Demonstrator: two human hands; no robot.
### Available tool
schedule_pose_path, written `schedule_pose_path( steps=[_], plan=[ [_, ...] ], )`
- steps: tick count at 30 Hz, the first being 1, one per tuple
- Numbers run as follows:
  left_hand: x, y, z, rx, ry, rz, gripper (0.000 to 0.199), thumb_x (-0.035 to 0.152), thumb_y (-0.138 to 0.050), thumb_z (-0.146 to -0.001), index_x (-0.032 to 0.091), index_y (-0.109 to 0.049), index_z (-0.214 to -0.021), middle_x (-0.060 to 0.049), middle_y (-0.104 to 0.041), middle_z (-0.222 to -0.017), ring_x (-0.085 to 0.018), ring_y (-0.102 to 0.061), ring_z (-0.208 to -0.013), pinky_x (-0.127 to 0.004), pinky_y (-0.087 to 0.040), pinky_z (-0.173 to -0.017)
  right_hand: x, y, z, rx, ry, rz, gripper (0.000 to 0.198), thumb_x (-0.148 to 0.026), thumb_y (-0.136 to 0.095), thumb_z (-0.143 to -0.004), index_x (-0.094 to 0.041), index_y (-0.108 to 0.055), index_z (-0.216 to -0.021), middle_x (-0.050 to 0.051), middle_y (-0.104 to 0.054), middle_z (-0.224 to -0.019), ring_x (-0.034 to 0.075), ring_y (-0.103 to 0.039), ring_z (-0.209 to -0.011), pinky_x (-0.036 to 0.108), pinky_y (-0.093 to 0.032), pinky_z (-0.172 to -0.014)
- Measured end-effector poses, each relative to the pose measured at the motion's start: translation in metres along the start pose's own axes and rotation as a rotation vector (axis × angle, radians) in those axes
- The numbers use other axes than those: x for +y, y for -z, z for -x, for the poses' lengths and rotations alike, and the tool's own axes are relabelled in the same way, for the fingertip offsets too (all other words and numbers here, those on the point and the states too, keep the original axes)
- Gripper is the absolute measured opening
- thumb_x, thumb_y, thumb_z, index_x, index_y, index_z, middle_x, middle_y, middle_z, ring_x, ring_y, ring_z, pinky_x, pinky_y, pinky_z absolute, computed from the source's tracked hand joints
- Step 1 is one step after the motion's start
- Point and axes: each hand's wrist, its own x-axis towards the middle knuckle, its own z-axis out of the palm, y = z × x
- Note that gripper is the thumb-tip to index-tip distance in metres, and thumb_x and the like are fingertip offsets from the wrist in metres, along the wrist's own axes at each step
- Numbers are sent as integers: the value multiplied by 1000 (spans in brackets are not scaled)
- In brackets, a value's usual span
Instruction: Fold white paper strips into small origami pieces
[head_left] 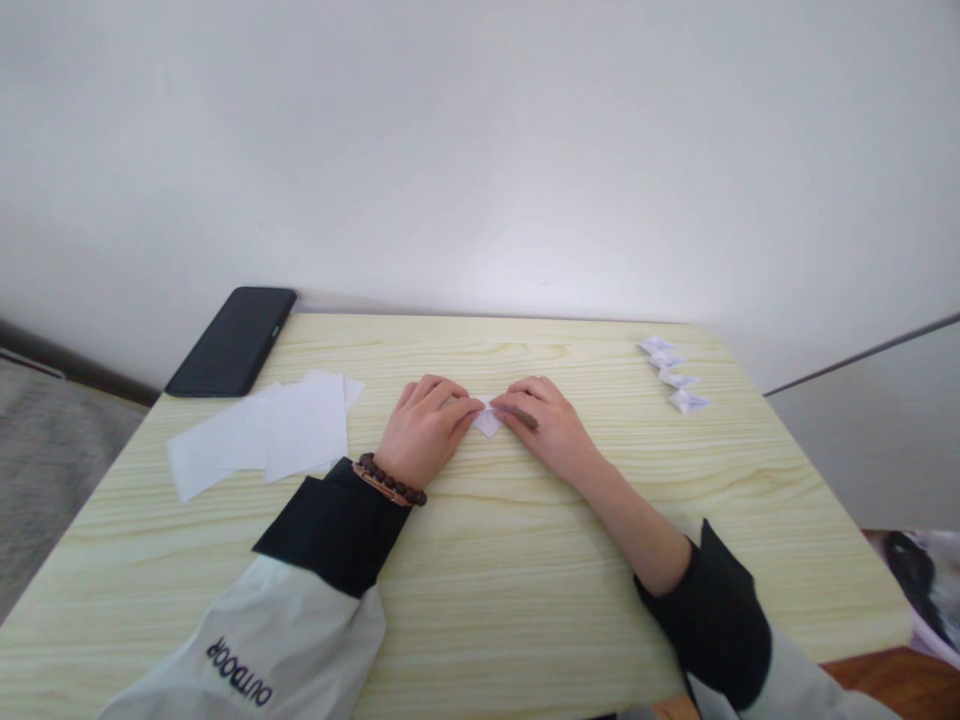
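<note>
A small folded white paper [487, 424], with a pointed lower end and a crease down its middle, lies between my hands on the table. My left hand [429, 425] pinches its left side between thumb and fingertips. From the other side, my right hand [551, 425] grips the paper's right edge with closed fingers. A short brown strip [523, 415] also sits in the right hand, between thumb and fingers; its kind is unclear. The fingers cover the upper part of the paper.
Several loose white sheets [307, 425] overlap on the left. Behind them, a black phone or tablet [232, 342] lies at the table's corner. Several small folded paper pieces [679, 380] form a row at the right. A white wall [480, 160] rises behind the wood-grain table [510, 600].
</note>
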Motion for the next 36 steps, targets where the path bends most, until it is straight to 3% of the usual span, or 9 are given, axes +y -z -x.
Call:
schedule_pose_path(
  steps=[9, 17, 25, 31, 36],
  plan=[
    [5, 8, 2, -20, -78, -98, 23, 14, -53, -81, 22, -70, -94, -6, -67, -95, -25, -53, -95, -40, -41, -80, -6, 7, -1, -105, 78, 220, 24, -16, -54, -84, -23, -71, -100, 6, -64, -96, 21, -51, -89, 36, -42, -79],
    [11, 11, 3, 0, -65, -148, 27, 8, -52, -77, 23, -72, -89, -6, -67, -84, -27, -53, -96, -41, -42, -77, -15, 8, -5, -93, 12, 326, 21, -20, -52, -89, -21, -73, -85, 5, -67, -90, 22, -51, -89, 37, -38, -75],
    [13, 11, 5, 11, 38, -179, 22, 13, -55, -78, 23, -73, -83, -5, -68, -84, -27, -56, -94, -39, -44, -73, -14, 8, -4, -99, -30, 286, 24, -17, -49, -89, -18, -72, -82, 7, -67, -89, 20, -54, -85, 35, -45, -78],
    [9, 6, 3, 45, 141, -113, 17, 29, -55, -82, 22, -71, -81, -5, -68, -90, -23, -58, -90, -37, -43, -75, -9, 8, -1, -65, -31, 205, 20, -13, -51, -85, -19, -70, -83, 6, -66, -88, 19, -55, -84, 33, -47, -76],
    [2, 3, 4, -4, 104, -75, 22, 32, -54, -86, 22, -68, -100, -5, -67, -92, -23, -56, -91, -37, -43, -78, -8, 7, -2, -74, -20, 159, 20, -11, -53, -82, -20, -70, -90, 6, -65, -92, 19, -56, -86, 32, -47, -79]
  ],
)
